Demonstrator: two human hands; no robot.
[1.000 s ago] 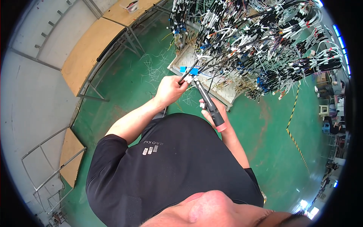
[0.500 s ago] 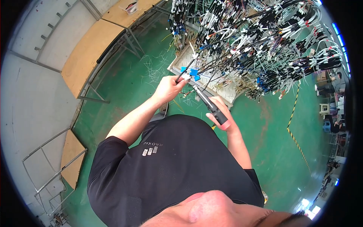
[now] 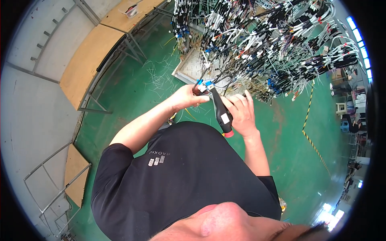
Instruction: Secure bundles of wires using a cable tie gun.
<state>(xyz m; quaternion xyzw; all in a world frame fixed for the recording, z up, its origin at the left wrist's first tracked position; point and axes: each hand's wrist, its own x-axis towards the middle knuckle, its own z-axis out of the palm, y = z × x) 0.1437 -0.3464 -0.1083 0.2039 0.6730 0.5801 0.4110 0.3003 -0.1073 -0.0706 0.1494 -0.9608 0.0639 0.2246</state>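
Observation:
My left hand [image 3: 185, 97] is closed on a black cable bundle, with thumb and fingers around it. White and blue connectors [image 3: 208, 83] stick out just beyond those fingers. My right hand [image 3: 241, 114] grips a black cable tie gun [image 3: 220, 107] with a red end. Its nose reaches the connectors beside my left fingertips, and its red end points back toward my body. Some right fingers are stretched out on its far side; the trigger is hidden. From there, black cables run into a large hanging mass of wire harnesses [image 3: 257, 44].
A shallow white tray [image 3: 183, 68] lies under the harnesses. Thin offcuts [image 3: 159, 76] litter the green floor. Wooden tables [image 3: 90, 60] line the left wall, near a metal frame [image 3: 40, 172]. Yellow-black floor tape [image 3: 311, 140] runs at right; people and stools are beyond.
The cable tie gun has swung more upright, its red end moving left and its nose closer to the connectors. My right fingers have spread; my left hand still holds the cable bundle.

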